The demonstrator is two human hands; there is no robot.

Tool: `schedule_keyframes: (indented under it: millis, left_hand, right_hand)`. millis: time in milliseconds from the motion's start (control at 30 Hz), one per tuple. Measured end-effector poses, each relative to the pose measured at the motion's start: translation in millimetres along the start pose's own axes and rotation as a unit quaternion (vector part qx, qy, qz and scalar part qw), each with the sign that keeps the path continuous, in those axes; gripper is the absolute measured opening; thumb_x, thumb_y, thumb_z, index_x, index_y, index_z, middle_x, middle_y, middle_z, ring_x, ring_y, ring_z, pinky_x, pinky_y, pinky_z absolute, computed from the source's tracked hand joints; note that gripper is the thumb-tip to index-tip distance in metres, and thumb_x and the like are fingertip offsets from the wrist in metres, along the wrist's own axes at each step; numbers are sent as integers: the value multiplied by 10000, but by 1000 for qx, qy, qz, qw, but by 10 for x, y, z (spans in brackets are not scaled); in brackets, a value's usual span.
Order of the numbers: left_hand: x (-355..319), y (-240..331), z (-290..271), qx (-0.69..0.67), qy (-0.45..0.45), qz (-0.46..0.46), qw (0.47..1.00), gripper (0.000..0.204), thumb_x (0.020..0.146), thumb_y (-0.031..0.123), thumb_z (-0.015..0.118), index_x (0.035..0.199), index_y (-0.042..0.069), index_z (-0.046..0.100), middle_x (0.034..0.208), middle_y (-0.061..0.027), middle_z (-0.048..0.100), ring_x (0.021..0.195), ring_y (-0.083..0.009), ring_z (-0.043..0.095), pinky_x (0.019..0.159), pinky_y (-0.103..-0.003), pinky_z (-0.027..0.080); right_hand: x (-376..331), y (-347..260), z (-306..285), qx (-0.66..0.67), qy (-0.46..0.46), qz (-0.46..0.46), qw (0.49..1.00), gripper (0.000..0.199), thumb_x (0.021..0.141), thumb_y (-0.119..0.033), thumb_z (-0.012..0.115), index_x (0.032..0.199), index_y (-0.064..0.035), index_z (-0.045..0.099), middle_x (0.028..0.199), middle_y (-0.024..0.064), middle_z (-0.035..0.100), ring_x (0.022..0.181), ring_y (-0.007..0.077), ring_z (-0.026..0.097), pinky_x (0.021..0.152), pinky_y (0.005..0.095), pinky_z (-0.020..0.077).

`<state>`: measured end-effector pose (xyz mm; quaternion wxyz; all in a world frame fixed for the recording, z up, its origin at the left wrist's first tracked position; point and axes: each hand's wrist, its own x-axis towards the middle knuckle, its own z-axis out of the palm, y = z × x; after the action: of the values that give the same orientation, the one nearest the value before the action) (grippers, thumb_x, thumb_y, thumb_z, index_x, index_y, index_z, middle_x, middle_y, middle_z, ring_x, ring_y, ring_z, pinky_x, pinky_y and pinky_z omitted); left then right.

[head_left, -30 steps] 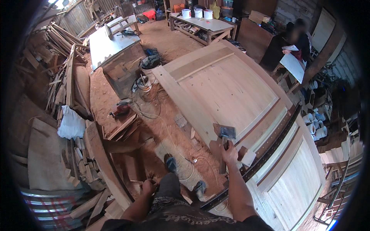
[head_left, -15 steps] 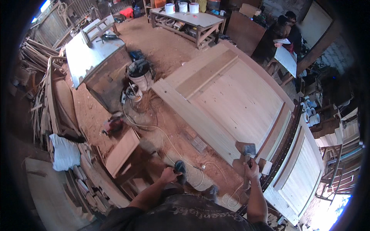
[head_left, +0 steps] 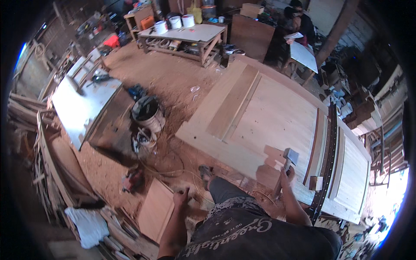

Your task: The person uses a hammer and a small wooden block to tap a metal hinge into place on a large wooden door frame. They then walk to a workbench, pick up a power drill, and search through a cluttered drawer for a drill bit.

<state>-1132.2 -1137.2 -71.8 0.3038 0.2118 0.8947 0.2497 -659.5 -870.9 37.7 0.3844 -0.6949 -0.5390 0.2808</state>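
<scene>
My right hand (head_left: 287, 177) is wrapped round the handle of a hammer (head_left: 290, 155) with a blocky grey head. The hammer is raised over the near edge of a large pale wooden panel door (head_left: 277, 117), where its shadow falls. My left hand (head_left: 181, 198) hangs closed at my left side, above a loose wooden panel (head_left: 154, 208); whether it holds anything small is hidden. Across the door runs a long black metal bar with a row of holes (head_left: 331, 147). A small wood block (head_left: 315, 183) sits against that bar.
White buckets (head_left: 175, 22) stand on a far workbench (head_left: 203, 34). A tool-filled bucket (head_left: 149, 115), a red power tool (head_left: 132, 180) and trailing cords lie on the sawdust floor to my left. Stacked timber (head_left: 41, 151) lines the left side. Another person (head_left: 303, 26) stands at the far right.
My view has swung, and I have stepped so that my leg shows by the door. The hammer stays in my right hand; my left hand has moved lower and left, near the loose panel.
</scene>
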Motion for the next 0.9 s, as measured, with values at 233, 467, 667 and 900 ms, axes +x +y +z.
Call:
schedule_keyframes:
  millis: [233,467,667,900]
  left_hand:
    - [1433,-327,-879,-140,-82,-74,984,294,893,277,768,848,-12,793,771,-65,727,702,-156,646,659,-325,497]
    - [2230,-763,-1879,-132,-104,-184,968,316,893,250,769,1082,-3,771,923,-91,760,785,-199,690,734,-348,557]
    - [3004,-273,-1982,15,-199,-116,973,235,928,177,722,1060,-15,754,933,-91,750,787,-204,688,733,-355,564]
    - [5133,786,-2118,197,-320,88,922,151,970,92,668,1034,-28,735,943,-92,739,790,-211,685,733,-362,572]
  right_hand:
    - [918,-355,1865,130,109,-53,984,190,899,-172,763,981,-28,671,811,-18,596,700,71,530,589,285,429]
    - [1003,-935,2569,-80,87,77,990,441,880,-342,764,1225,-74,707,873,94,726,721,170,655,669,360,497]
    - [1030,-1247,2563,-15,76,146,986,385,938,-252,718,1225,3,688,963,144,758,900,200,721,821,359,539]
    - [1083,-1103,2643,128,111,123,978,282,990,-169,674,1201,18,676,949,11,660,840,114,597,725,291,488]
